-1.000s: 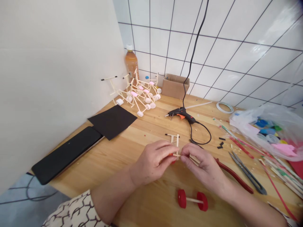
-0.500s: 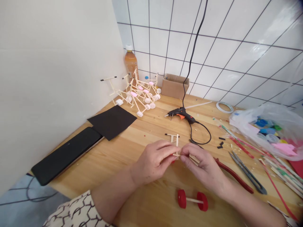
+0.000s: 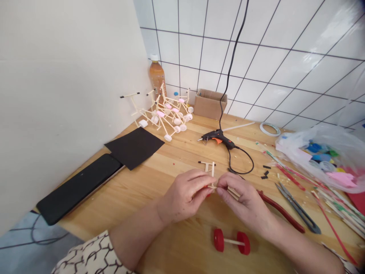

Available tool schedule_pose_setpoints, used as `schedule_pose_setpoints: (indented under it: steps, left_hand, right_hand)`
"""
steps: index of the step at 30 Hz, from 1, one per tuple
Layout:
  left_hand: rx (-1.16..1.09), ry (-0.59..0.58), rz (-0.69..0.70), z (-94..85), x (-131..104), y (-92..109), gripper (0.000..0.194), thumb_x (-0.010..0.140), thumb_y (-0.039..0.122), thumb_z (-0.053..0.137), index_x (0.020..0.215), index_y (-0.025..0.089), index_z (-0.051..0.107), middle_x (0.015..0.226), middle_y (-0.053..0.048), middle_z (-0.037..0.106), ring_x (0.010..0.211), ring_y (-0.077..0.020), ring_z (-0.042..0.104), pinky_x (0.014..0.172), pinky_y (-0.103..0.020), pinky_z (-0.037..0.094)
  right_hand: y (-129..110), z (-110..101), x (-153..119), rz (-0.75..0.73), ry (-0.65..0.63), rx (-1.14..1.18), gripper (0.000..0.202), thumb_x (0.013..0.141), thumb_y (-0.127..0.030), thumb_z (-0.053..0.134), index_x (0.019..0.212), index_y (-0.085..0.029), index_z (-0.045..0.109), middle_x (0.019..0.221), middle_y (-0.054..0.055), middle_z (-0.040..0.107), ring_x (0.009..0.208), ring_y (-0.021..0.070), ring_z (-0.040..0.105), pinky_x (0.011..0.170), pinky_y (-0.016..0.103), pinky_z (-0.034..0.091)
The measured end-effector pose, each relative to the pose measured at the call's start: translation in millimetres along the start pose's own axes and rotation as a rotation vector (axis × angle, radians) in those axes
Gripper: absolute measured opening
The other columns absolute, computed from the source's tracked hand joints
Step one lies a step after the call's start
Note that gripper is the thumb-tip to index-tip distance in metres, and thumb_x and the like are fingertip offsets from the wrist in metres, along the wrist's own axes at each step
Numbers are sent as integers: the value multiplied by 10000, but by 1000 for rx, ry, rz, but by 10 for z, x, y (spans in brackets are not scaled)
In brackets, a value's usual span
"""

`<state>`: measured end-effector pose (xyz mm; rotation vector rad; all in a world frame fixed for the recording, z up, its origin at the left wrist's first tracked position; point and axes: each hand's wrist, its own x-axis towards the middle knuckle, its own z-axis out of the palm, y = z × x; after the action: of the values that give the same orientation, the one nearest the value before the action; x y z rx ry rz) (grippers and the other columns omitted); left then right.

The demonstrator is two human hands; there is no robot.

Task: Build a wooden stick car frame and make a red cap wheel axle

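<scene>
My left hand (image 3: 186, 194) is closed on a small wooden-stick frame (image 3: 212, 169), whose crossbar has black ends; a bit of red shows under the fingers. Pinched in my right hand (image 3: 242, 196) is a thin wooden stick (image 3: 234, 193), its near end meeting the frame between my fingertips. The exact contact is partly hidden by the fingers. Below my hands, a pair of red wheels (image 3: 219, 240) joined by a stick axle lies on the wooden table (image 3: 176, 247). Red-handled pliers (image 3: 281, 211) lie partly behind my right hand.
A glue gun (image 3: 218, 137) lies beyond my hands, its cord looping nearby. Stick models with white wheels (image 3: 168, 114) stand at the back left near a bottle (image 3: 157, 74) and a cardboard box (image 3: 210, 103). Scissors (image 3: 298, 207), sticks and a plastic bag (image 3: 322, 152) are on the right.
The view has shifted very slightly. Both hands keep the same hold at the same place, with no other visible movement.
</scene>
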<state>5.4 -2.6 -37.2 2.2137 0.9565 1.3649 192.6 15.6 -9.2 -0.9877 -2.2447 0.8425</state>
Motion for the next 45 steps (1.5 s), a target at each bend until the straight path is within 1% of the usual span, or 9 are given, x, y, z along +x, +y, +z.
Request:
schedule_pose_setpoints:
  steps: [9,21,39,45]
  left_hand:
    - [-5,20,17,11,0,-10,224,839,68,547,1047,117,612,957,-106,672,869,-162,634,778,-279,543]
    - [-23,29,-6,19,-6,-11,218,853,85,525,1041,138,622,948,-102,673,861,-164,637,772,-293,551]
    - [-14,25,17,14,5,-13,213,834,59,542,1026,110,618,940,-107,674,854,-162,639,765,-276,543]
    - [-4,24,20,17,0,-16,227,842,60,535,1048,124,604,957,-101,668,862,-157,633,768,-279,540]
  right_hand:
    - [1,13,-1,-12,9,-4,179,900,-190,472,729,-208,523,708,-7,561,703,139,537,676,274,423]
    - [-2,5,0,-13,11,-14,187,898,-200,465,717,-210,513,702,1,569,689,142,538,649,276,432]
    - [-2,8,-9,4,-7,-5,178,900,-201,460,727,-209,501,712,-6,550,699,140,531,665,276,421]
    - [-4,8,-12,7,-9,8,171,899,-199,466,731,-207,500,712,-9,544,695,136,521,666,272,408]
